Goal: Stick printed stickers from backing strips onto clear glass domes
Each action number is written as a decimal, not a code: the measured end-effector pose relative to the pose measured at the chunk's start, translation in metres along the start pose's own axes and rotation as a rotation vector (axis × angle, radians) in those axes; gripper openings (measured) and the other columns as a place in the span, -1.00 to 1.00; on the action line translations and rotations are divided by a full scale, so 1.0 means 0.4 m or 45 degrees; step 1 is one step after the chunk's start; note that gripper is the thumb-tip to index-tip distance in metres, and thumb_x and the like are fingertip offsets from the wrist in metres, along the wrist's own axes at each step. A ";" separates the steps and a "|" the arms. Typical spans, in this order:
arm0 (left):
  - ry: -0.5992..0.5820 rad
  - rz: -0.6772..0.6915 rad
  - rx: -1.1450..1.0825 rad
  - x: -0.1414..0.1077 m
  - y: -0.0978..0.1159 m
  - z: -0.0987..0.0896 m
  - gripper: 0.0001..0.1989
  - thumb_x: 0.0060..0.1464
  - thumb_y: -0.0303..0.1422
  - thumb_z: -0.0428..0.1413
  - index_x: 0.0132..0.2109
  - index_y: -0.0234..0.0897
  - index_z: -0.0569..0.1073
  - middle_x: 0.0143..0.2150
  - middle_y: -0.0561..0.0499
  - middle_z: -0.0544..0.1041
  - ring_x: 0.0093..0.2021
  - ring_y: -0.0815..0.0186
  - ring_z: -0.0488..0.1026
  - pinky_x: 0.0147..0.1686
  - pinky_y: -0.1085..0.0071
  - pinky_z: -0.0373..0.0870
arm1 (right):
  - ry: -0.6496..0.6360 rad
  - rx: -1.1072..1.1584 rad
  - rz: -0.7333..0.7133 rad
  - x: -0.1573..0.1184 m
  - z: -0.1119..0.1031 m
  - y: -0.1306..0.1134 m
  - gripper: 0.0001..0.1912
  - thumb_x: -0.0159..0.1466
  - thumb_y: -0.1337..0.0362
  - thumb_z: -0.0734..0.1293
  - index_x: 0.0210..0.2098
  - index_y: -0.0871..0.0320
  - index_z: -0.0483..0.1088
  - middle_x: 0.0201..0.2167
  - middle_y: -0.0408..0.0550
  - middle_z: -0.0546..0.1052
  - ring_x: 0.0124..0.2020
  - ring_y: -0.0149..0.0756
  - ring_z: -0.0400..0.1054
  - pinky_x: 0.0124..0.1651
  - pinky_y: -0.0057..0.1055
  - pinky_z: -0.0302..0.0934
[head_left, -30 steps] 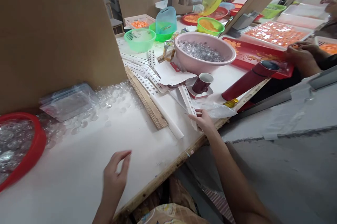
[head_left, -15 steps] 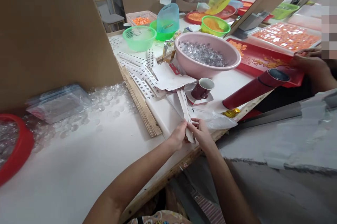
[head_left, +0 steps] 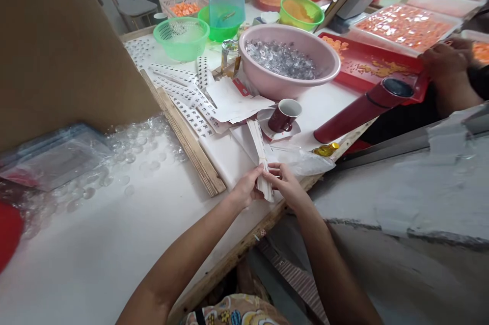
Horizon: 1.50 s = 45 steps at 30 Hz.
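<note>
Near the table's front edge, a bundle of white paper strips (head_left: 260, 149) is gripped between both hands. My left hand (head_left: 248, 186) is closed on its left side, thumb on top. From the right, my right hand (head_left: 283, 182) pinches the same bundle with thumb and fingers. The strips fan apart a little at both ends. Just beyond the bundle stand a dark red mug (head_left: 280, 120) on a saucer and some torn white paper (head_left: 235, 103). Printed strips with small dark marks (head_left: 181, 91) lie to the left of that paper.
A pink basin (head_left: 252, 73) holds clear discs. A red thermos (head_left: 351, 116) leans at the right, near a red tray (head_left: 355, 78) held by another person's hand. Wooden slats (head_left: 191, 149) lie left of the hands; clear discs (head_left: 130, 158) and plastic packets (head_left: 57, 157) farther left.
The view has shifted, with table objects now farther left and slightly higher. The bundle has turned in my hands and shows its stacked strips more at the near end.
</note>
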<state>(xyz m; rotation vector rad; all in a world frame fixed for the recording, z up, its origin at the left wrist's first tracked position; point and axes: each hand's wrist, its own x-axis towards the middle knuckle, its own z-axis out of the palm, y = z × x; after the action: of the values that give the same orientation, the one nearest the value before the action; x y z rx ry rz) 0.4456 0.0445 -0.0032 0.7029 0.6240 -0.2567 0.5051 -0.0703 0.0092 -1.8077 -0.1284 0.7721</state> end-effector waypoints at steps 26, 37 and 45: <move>0.123 0.003 0.210 0.002 0.042 -0.023 -0.74 0.04 -0.19 0.14 -0.29 -0.33 0.51 -0.49 0.00 0.51 -0.53 0.31 0.44 -0.48 0.38 0.43 | -0.104 0.064 0.041 0.008 -0.026 -0.009 -0.40 0.02 -0.12 0.44 -0.09 0.05 0.24 -0.27 -0.08 0.47 -0.28 -0.22 0.44 -0.32 -0.32 0.36; 0.054 0.037 0.254 0.007 0.047 -0.023 -0.68 0.00 -0.18 0.24 -0.22 -0.37 0.52 -0.43 -0.04 0.54 -0.47 0.32 0.47 -0.45 0.41 0.44 | -0.109 0.033 0.012 0.007 -0.023 -0.010 -0.38 0.01 -0.10 0.46 -0.09 0.08 0.24 -0.27 -0.07 0.48 -0.32 -0.23 0.45 -0.33 -0.31 0.36; 0.112 0.155 0.510 0.013 0.042 -0.023 -0.75 0.07 -0.23 0.10 -0.27 -0.35 0.52 -0.45 -0.03 0.54 -0.48 0.32 0.44 -0.45 0.44 0.36 | -0.119 0.023 0.066 0.006 -0.026 -0.007 -0.58 0.15 0.04 0.34 -0.05 0.06 0.26 -0.18 -0.04 0.51 -0.19 -0.21 0.46 -0.23 -0.29 0.38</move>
<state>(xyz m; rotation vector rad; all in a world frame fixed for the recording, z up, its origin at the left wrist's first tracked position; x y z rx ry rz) 0.4528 0.0630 -0.0027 1.1387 0.6169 -0.2408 0.5137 -0.0766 0.0123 -1.7643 -0.1361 0.8920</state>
